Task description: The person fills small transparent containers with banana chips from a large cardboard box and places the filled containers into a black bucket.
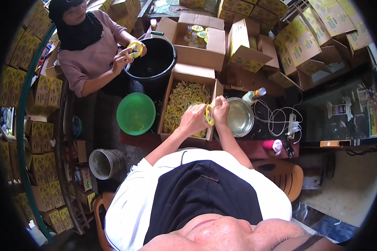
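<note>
Over the right side of an open carton [215, 90] filled with small yellow-green pieces [184, 100], my left hand [194, 120] is closed on a round yellow-rimmed piece [210, 115]. It is seen edge-on and looks like the yellow lids on the jars at the back. My right hand [221, 111] is close against its other side, between the carton and a clear bowl [250, 119] of pale liquid. Its fingers are curled in, and what they hold, if anything, is hidden.
A co-worker [86, 54] at the far left holds a round yellow piece [135, 49] beside a black bucket [171, 62]. Around me stand a green basin [136, 113], a carton of yellow-lidded jars [199, 34], a bottle [254, 95], a white cable [276, 119] and a pink-and-white object [273, 146].
</note>
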`<move>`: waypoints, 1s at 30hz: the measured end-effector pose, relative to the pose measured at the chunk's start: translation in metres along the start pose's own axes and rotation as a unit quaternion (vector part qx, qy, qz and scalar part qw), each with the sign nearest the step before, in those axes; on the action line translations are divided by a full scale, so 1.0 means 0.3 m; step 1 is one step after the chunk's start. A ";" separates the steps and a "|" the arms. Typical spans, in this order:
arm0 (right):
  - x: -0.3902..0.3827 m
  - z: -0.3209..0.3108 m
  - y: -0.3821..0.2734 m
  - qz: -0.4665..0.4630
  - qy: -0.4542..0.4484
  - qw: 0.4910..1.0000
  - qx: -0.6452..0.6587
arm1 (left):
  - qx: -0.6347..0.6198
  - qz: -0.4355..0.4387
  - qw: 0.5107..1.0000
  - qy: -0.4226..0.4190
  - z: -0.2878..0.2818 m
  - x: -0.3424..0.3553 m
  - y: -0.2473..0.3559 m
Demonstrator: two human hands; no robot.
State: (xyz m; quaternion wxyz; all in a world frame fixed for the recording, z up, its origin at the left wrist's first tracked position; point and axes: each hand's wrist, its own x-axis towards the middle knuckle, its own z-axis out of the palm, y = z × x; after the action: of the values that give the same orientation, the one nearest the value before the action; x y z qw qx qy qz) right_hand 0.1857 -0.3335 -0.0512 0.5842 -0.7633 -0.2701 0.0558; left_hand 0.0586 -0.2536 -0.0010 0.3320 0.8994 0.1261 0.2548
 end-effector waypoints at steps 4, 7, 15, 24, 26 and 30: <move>0.008 0.021 0.098 0.085 0.027 0.996 0.027 | 0.001 -0.011 1.000 0.007 0.020 -0.021 -0.011; 0.124 -0.032 0.230 0.322 0.235 0.874 0.280 | -0.004 -0.020 1.000 0.006 0.018 -0.056 -0.002; 0.137 -0.310 0.087 0.196 0.010 0.916 0.351 | -0.067 -0.188 0.974 -0.111 -0.059 -0.169 -0.172; -0.074 -0.065 -0.065 0.001 -0.234 0.970 -0.063 | -0.074 -0.209 0.966 -0.136 -0.030 -0.105 -0.137; -0.078 -0.057 -0.176 -0.063 -0.257 0.952 -0.156 | -0.079 -0.197 0.969 -0.128 -0.015 -0.108 -0.152; -0.056 -0.021 -0.144 -0.256 -0.255 0.879 -0.312 | -0.052 -0.212 0.960 -0.175 -0.030 -0.093 -0.117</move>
State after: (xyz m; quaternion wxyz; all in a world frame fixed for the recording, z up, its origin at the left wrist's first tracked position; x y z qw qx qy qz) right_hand 0.1589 -0.3397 -0.0132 0.2200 -0.7698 -0.5991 0.0102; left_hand 0.0283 -0.2334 -0.0288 0.4415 0.8641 0.2407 0.0234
